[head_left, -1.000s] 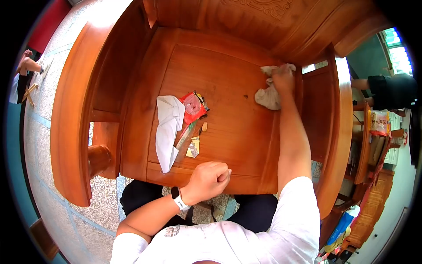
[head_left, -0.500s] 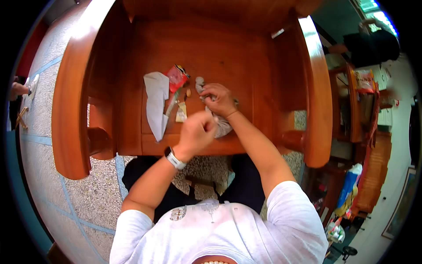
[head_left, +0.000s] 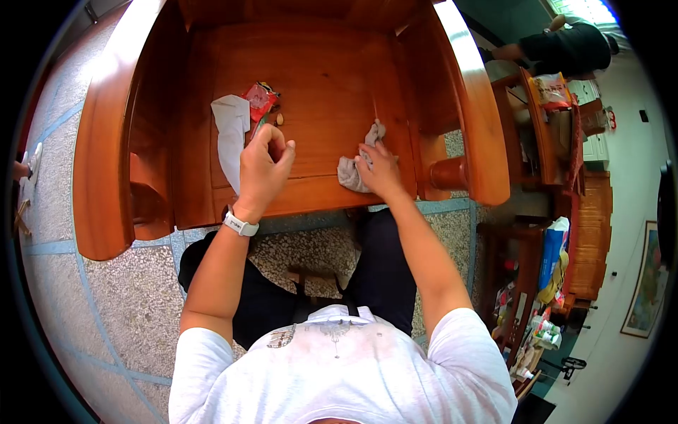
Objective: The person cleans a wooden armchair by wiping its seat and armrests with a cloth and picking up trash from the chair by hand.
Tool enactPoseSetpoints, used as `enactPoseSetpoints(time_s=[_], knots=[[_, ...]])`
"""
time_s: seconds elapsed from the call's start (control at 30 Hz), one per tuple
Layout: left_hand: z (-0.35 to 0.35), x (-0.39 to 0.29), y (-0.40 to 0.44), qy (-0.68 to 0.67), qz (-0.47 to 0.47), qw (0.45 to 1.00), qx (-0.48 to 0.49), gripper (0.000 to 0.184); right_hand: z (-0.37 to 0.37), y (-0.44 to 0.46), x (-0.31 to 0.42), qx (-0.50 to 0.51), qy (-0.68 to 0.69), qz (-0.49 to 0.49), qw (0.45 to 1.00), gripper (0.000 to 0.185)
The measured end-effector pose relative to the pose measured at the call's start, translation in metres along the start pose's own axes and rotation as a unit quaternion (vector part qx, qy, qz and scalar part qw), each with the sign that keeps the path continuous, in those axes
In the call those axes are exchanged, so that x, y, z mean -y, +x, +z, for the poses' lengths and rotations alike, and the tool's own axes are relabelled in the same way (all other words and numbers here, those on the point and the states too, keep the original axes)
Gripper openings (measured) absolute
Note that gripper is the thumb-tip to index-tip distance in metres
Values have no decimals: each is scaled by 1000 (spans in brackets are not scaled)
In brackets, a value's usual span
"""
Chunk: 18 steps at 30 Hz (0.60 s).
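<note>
A grey cloth (head_left: 351, 174) lies bunched on the wooden seat, and my right hand (head_left: 380, 169) presses down on it with fingers curled over it. My left hand (head_left: 265, 169), with a white-banded watch (head_left: 241, 225) at its wrist, is over the seat's left half. Its fingers are curled with the thumb a little apart; whether anything is inside is hidden. Beside it lie a long white piece of paper or cloth (head_left: 229, 131), a crumpled red wrapper (head_left: 260, 101) and a small tan piece (head_left: 280, 119). A green strip shows partly behind the fingers.
Thick wooden arms (head_left: 116, 134) flank the chair seat (head_left: 311, 63), and my knees are at its front edge. On the right stand wooden furniture and a red packet (head_left: 551, 92). Another person in dark clothes (head_left: 568, 48) is at the upper right.
My right hand has moved right across the seat with the cloth. My left hand has moved left and up, towards the wrapper. The small cream-coloured piece is out of sight now. The view has shifted.
</note>
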<state>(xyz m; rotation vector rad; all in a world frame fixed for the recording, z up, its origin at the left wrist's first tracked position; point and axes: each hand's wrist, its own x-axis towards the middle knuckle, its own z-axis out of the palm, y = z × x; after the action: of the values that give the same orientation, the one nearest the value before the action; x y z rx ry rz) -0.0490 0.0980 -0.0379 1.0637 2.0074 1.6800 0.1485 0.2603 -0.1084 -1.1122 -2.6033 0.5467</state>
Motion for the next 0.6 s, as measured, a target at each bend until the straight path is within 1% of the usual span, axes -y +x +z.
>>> enactPoseSetpoints(time_s=[0.03,0.07,0.1,0.13,0.17,0.23,0.27,0.33,0.37,0.4,0.47,0.5,0.53,0.57,0.6], knots=[[0,3,-3,-7,-4,1000,11,13,0,-5,2,-1,22,12,1000,40],[1,3,-5,-9,-1,1000,10,13,0,-5,3,-3,44,20,999,42],[2,4,-7,2,-5,999,36,10,3,-4,5,-5,43,18,999,42],[3,4,-11,12,-10,998,64,9,8,-4,8,-7,35,0,999,44],[5,6,-14,10,-10,998,64,9,12,-4,10,-8,26,-18,999,45],[12,9,-21,56,32,987,146,15,18,0,21,-12,41,-6,999,46],[17,10,-25,53,29,988,143,15,21,1,27,-17,58,6,998,48],[28,16,-31,112,126,971,169,15,25,5,34,-20,67,-20,997,50],[35,24,-34,129,136,964,189,21,25,8,37,-13,122,4,992,49],[37,24,-37,147,159,957,195,16,25,15,42,-10,179,25,983,49],[43,22,-36,196,119,932,281,14,29,23,46,-9,243,26,970,49],[47,23,-35,196,125,931,283,14,34,25,45,-43,212,0,976,48],[50,22,-34,195,130,928,289,14,34,32,46,-60,217,-9,974,48],[53,22,-32,194,122,927,299,17,32,35,45,-47,241,26,969,46],[54,19,-32,181,130,932,285,18,33,33,44,-24,266,66,961,45]])
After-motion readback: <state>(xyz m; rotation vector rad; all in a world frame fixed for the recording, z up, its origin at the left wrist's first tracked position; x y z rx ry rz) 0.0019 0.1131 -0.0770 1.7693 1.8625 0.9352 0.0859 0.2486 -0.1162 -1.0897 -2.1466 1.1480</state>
